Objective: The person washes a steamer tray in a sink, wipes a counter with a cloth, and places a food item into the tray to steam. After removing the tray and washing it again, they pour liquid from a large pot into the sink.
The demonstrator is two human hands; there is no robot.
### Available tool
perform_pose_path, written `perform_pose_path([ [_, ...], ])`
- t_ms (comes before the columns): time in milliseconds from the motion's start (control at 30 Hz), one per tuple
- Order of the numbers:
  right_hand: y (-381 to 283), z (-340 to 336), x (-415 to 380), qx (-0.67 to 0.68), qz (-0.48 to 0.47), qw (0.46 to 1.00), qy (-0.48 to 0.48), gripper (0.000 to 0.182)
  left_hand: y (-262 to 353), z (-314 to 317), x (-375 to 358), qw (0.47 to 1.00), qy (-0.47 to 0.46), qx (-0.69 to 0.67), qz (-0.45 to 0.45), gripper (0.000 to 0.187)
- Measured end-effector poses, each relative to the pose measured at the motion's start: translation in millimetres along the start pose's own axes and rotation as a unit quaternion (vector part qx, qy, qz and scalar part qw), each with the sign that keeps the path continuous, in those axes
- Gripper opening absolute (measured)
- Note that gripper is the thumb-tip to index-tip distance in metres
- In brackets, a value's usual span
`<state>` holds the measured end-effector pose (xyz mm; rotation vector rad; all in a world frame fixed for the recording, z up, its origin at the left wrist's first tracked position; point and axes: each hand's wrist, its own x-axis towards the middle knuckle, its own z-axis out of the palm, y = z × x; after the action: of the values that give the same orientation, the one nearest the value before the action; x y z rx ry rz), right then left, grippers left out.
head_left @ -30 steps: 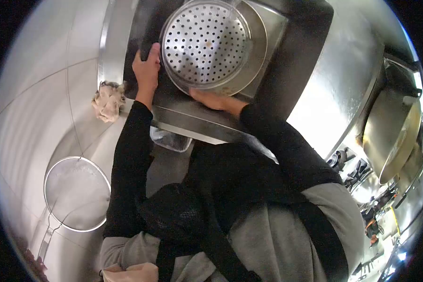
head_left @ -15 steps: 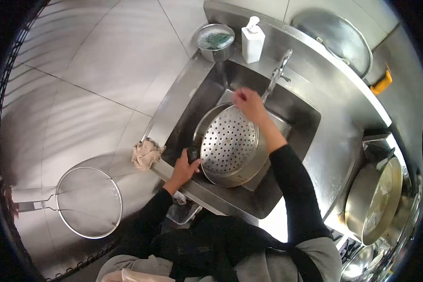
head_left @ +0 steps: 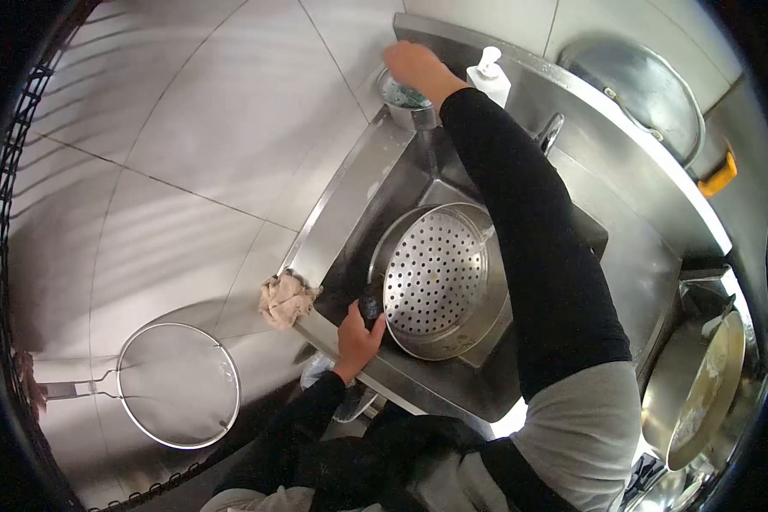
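While I look down over the steel sink, a round mesh strainer shows at far left against pale tiles, its handle pointing left. Next comes a crumpled beige cloth on the sink's left edge. My left hand grips a dark handle beside the perforated pan, which sits tilted inside the sink. I make out no lather on its holes, and the green sponge is in the small metal bowl at the back corner, so I judge little is done and most is left. Above that bowl is my right hand, fingers bent; whether it holds anything, I cannot tell. Rightward stands a white pump bottle, partly behind my right sleeve, which crosses the sink and hides part of the tap. Beyond are a large lid leaning upright and, far right, a wide pan, tilted.
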<state>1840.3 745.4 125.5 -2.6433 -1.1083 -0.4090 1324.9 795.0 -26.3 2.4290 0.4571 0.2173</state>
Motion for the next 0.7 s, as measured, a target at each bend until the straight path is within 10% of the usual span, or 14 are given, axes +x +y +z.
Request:
perform_pose_path([
  [267, 26.2, 85.8, -25.0, -0.004, -0.029, 0.998, -0.059, 0.029, 5.2, 2.1, 0.0, 0.999, 0.03, 0.031, 0.013, 0.058],
  [333, 21.4, 95.8, -21.9, 0.087, 0.192, 0.978, 0.008, 0.034, 3.4, 3.9, 3.7, 0.998, 0.042, 0.025, 0.029, 0.058],
  [700, 23.2, 64.5, -31.1, 0.028, 0.099, 0.985, -0.139, 0.052, 1.7, 4.4, 0.8, 0.998, 0.036, 0.042, 0.006, 0.056],
])
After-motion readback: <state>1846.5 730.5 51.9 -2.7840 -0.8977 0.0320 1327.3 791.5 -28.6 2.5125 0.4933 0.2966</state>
